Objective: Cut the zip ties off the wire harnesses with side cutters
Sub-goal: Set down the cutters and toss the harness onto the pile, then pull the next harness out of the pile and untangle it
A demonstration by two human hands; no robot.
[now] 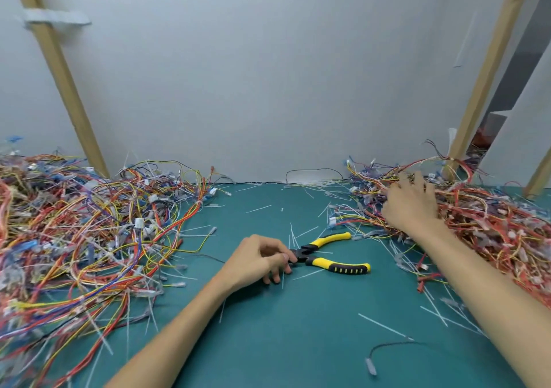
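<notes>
Yellow-and-black side cutters (pixel 334 256) lie on the green mat (pixel 298 328) with their handles spread apart, pointing right. My left hand (pixel 259 258) rests on the mat at the cutters' jaws, its fingers curled and pinching the black head. My right hand (pixel 410 203) reaches out over the right heap of wire harnesses (pixel 483 223), fingers spread and blurred, touching the wires at the heap's left edge. A bigger tangle of coloured harnesses (pixel 83 238) covers the left side of the mat.
Cut white zip-tie pieces (pixel 384 326) are scattered over the mat. A loose black wire (pixel 387 350) lies at the front right. A grey wall (pixel 268 74) with slanted wooden battens (pixel 62 74) closes the back.
</notes>
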